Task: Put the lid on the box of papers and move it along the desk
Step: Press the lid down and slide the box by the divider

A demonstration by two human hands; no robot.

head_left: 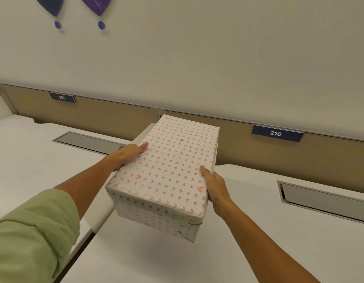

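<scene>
head view shows one rectangular cardboard box wrapped in white paper with small pink hearts (162, 174), its matching heart-patterned lid (166, 160) already seated flush on top, so the closing step looks done and the moving step is in hand. the left hand (129, 153) presses flat against the box's left side with the thumb lying on the lid; the right hand (214, 187) clasps the right side near the front corner, thumb on top, fingers hidden beneath. whether the box rests on the white desk surface (248, 231) or is just lifted clear of it, i cannot tell; it sits over the seam where two desk sections meet, near the back edge. the next move, as i judge it, calls for even pressure from both sides and a level carry or slide along the desk, keeping the lid from shifting. counted: one box, one lid, two hands, two grey cable hatches, two numbered plates.
</scene>
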